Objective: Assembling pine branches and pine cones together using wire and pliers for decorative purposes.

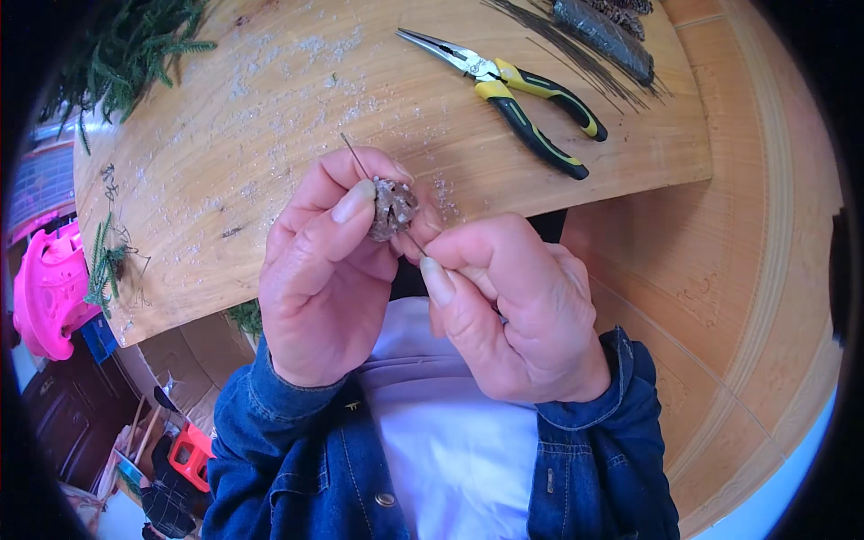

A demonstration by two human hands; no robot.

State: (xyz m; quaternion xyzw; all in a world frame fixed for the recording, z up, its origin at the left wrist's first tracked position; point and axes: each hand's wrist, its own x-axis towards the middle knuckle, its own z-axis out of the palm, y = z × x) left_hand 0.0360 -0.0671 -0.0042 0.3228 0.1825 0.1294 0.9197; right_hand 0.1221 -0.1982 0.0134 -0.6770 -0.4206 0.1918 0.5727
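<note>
Between the thumb and fingers of my left hand (319, 261) is a small brown pine cone (393, 209) with whitish flecks on its scales. A thin dark wire (354, 155) sticks out past the cone on its upper left. On the cone's lower right the wire shows again, and my right hand (517, 310) pinches that end between thumb and forefinger. How the wire runs around or through the cone is hidden. Both hands are held in front of my body, at the table's near edge. Long-nose pliers (508, 85) with yellow and black handles lie beyond them, jaws pointing left.
The wooden table (270, 117) is strewn with white flecks. Green artificial fir branches (135, 54) lie at the far left, and a small sprig (106, 261) at the left edge. Loose wires (576, 58), a grey wrapped roll (603, 40) and pine cones (621, 13) lie far right. A pink plastic item (54, 288) stands left.
</note>
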